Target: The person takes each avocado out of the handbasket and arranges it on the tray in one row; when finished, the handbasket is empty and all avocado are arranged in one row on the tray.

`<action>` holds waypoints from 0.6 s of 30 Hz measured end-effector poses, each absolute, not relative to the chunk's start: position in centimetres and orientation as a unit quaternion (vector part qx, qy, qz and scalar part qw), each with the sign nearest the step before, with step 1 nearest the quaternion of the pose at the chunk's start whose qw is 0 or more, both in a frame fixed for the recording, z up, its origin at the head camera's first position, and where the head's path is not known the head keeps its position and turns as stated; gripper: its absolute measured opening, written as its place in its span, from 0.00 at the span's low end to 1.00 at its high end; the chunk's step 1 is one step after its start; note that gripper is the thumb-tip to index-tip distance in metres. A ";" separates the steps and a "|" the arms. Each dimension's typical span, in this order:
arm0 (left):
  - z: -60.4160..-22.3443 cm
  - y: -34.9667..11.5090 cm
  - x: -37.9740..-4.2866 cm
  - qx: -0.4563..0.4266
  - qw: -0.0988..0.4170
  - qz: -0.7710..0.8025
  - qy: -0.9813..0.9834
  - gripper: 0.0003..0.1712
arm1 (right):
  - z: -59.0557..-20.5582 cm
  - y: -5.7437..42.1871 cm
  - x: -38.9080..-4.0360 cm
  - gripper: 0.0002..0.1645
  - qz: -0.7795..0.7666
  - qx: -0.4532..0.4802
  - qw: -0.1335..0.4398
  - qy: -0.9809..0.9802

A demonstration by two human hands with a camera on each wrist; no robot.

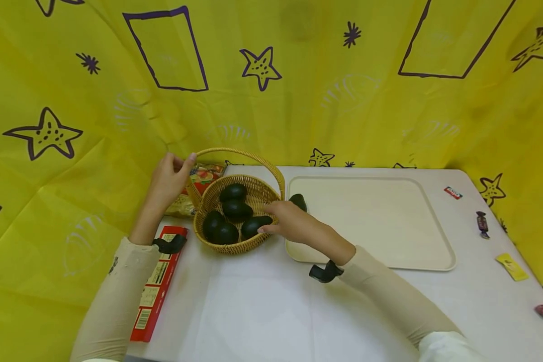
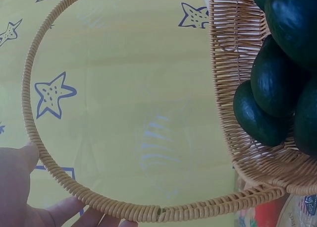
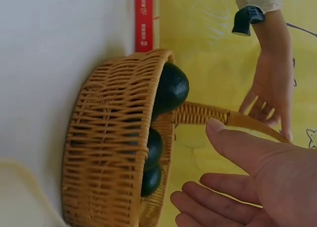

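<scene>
A woven basket point(image 1: 228, 249) with a tall arched handle point(image 1: 253, 156) stands upright on the table, holding several dark green avocados point(image 1: 233, 192). At the handle's left side is my left hand point(image 1: 166, 177); in the left wrist view its thumb and fingers lie about the wicker handle point(image 2: 74, 187). My right hand point(image 1: 294, 221) hovers over the basket's right rim, nearest the front-right avocado point(image 1: 255, 226). In the right wrist view the right hand point(image 3: 247, 182) has its fingers extended and apart, with nothing held. Another avocado point(image 1: 297, 202) lies outside the basket, beside the tray's left edge, partly hidden.
A large cream tray point(image 1: 366, 221) lies right of the basket. Shiny food packets point(image 1: 205, 173) sit behind the basket's left side, and a long red box point(image 1: 156, 286) in front of them. Along the right edge are small wrapped sweets point(image 1: 482, 224) and a yellow packet point(image 1: 511, 266). Yellow cloth hangs behind.
</scene>
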State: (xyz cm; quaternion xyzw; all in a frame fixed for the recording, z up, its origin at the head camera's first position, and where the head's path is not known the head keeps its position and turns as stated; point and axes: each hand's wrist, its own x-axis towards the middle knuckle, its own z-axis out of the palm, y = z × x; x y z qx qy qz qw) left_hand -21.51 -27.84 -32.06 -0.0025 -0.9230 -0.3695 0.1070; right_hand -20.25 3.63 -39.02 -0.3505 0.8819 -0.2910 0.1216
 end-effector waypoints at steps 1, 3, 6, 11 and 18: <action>-32.1 -27.8 -21.5 -0.001 0.108 -0.369 -0.923 0.37 | -39.0 3.1 -20.4 0.36 -0.287 -0.353 0.125 0.882; -32.2 -27.8 -21.6 -0.002 0.106 -0.370 -0.923 0.37 | -39.1 1.9 -20.7 0.37 -0.277 -0.352 0.137 0.883; -32.2 -27.9 -21.6 -0.002 0.104 -0.371 -0.923 0.37 | -39.1 -0.2 -21.2 0.39 -0.256 -0.342 0.170 0.888; -32.1 -27.9 -21.4 -0.001 0.094 -0.375 -0.922 0.39 | -39.2 -3.3 -21.9 0.44 -0.183 -0.341 0.216 0.897; -32.0 -27.8 -21.4 -0.001 0.098 -0.370 -0.924 0.38 | -39.1 -6.5 -22.2 0.45 -0.116 -0.337 0.245 0.902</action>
